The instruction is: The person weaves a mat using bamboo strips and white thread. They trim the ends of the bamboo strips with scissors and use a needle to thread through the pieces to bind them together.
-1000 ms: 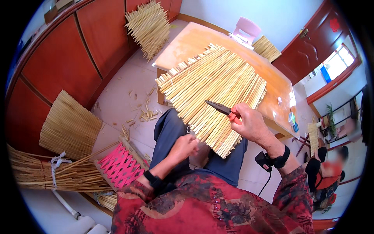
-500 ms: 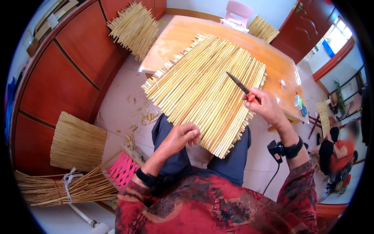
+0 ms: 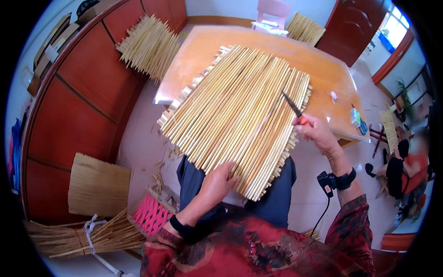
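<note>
A mat of straight yellow stalks (image 3: 230,106) laid side by side rests across my lap and on the table. My right hand (image 3: 316,131) is closed round the red handle of a knife (image 3: 293,105). Its dark blade points up and to the left, over the right part of the mat. At the mat's near edge, my left hand (image 3: 214,184) grips the stalk ends, with some of its fingers hidden. The mat's left and right sides show uneven, stepped stalk ends.
The orange table (image 3: 332,78) carries blue-handled scissors (image 3: 362,128) and a small box. More stalk mats lean by the red cabinets (image 3: 74,101). A tied stalk bundle (image 3: 69,237) and a pink-laced stool (image 3: 150,216) are at lower left. Another person (image 3: 413,168) sits far right.
My left hand has moved from just off the mat onto its near edge. The knife has shifted slightly right and down in my right hand. The view has shifted a little.
</note>
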A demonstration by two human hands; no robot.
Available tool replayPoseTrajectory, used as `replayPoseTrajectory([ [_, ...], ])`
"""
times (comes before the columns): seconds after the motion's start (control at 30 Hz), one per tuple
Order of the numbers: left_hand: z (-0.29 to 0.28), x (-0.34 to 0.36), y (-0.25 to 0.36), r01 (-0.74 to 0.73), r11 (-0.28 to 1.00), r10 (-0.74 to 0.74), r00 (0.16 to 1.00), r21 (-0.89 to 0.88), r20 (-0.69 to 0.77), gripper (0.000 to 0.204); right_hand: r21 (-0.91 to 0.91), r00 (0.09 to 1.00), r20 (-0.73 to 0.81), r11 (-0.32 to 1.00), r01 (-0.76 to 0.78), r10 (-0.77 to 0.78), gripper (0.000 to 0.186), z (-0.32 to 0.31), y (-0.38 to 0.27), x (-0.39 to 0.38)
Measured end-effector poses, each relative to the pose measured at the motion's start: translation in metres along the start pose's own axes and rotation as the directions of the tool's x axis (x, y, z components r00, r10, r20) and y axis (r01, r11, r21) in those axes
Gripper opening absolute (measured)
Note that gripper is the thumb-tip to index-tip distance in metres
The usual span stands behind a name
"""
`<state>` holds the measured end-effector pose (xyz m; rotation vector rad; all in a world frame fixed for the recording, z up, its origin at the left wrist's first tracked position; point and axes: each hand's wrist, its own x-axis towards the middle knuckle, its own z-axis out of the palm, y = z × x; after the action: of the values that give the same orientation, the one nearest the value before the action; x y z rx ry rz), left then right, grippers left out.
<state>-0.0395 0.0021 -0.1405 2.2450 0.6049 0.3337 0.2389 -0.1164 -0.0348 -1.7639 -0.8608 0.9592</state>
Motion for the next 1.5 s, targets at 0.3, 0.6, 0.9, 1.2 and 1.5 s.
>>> replayPoseTrajectory([
  [0.3, -0.003, 0.008, 0.008, 0.050, 0.992, -0.047, 0.998, -0.115, 0.030, 0.014, -0.173, 0.999, 0.053, 0.985, 0.017, -0.008, 0.026, -0.024, 0.033, -0.004],
  [0.6, -0.020, -0.002, -0.008, 0.355, 0.593, -0.344, 0.923, -0.723, 0.171, 0.019, -0.481, 0.999, -0.011, 0.876, 0.032, -0.042, 0.034, -0.081, 0.091, 0.001],
  [0.9, -0.010, -0.021, -0.008, 0.294, 0.702, -0.287, 0.950, -0.648, 0.120, 0.014, -0.593, 0.788, -0.601, 0.736, -0.328, -0.133, 0.032, -0.125, 0.155, 0.040],
  [1.2, -0.021, -0.027, 0.009, 0.232, 0.829, -0.265, 0.964, -0.508, 0.008, 0.014, -0.737, 0.686, -0.632, 0.553, -0.389, -0.360, 0.021, -0.138, 0.196, 0.076],
  [1.5, -0.072, -0.029, 0.049, -0.104, 0.836, -0.039, 0.968, -0.539, -0.248, 0.009, -0.322, 0.903, 0.093, 0.846, 0.425, -0.419, 0.017, 0.038, 0.006, 0.011],
])
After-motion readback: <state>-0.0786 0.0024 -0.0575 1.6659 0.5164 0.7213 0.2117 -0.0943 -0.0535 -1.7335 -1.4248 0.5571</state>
